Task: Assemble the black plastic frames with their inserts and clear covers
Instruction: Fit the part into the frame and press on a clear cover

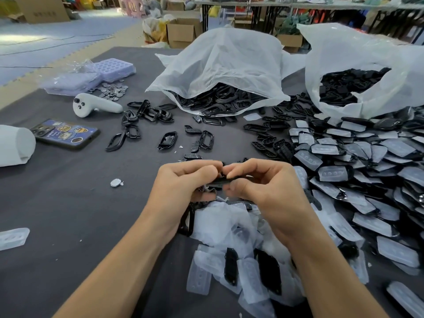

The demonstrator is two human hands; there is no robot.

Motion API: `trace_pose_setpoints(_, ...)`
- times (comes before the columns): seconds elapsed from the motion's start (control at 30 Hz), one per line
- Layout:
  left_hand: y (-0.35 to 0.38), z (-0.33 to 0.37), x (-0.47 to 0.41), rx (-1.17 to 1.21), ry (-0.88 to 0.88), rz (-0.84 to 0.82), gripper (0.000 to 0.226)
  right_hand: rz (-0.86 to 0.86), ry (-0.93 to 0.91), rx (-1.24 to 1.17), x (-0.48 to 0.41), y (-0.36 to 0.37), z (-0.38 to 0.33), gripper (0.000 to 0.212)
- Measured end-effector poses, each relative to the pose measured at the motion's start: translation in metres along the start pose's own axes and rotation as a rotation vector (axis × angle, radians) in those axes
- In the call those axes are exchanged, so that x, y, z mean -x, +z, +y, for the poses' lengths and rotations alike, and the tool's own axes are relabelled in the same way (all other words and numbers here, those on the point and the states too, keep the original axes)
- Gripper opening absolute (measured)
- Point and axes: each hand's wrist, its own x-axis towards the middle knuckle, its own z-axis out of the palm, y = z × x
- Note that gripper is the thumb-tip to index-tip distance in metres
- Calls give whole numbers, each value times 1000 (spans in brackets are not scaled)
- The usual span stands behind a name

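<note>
My left hand (183, 182) and my right hand (263, 187) meet at the middle of the dark table, both pinching one black plastic frame (220, 181) held edge-on between the fingertips. Most of that frame is hidden by my fingers. Under my wrists lies a heap of clear covers (229, 228) mixed with black inserts (230, 265). A big pile of frames with clear covers on them (358, 171) spreads over the right side. Loose black frames (167, 140) lie scattered beyond my hands.
Two white bags of black parts (220, 65) (358, 72) stand at the back. At the left are a phone (66, 134), a white controller (91, 105), a white roll (16, 143), metal discs (113, 90) and purple trays (114, 68). One disc (115, 182) lies near my left hand.
</note>
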Motion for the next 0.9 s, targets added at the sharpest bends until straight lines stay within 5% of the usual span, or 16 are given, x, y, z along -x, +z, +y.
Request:
trace_pose_setpoints(0.13, -5, 1, 1, -185, -32, -141, 38, -55, -116, 219, 3, 1, 3, 28)
trace_pose_setpoints(0.3, -12, 2, -7, -83, -34, 164, 32, 122, -138, 412, 5, 9, 5, 32)
trace_pose_setpoints(0.4, -15, -2, -10, -58, -39, 211, 37, -37, -42, 688, 11, 12, 1, 11)
trace_pose_setpoints(0.53, -12, -6, -9, -146, -45, 136, 47, -248, 111, 1041, 12, 20, 3, 32)
trace_pose_setpoints(0.77, -13, -5, -8, -122, -65, 103, 47, -64, 180, 614, 9, 5, 8, 6)
trace_pose_setpoints(0.9, -13, 0, -5, 25, -76, -48, 35, 42, 81, 556, 1, 4, 11, 17)
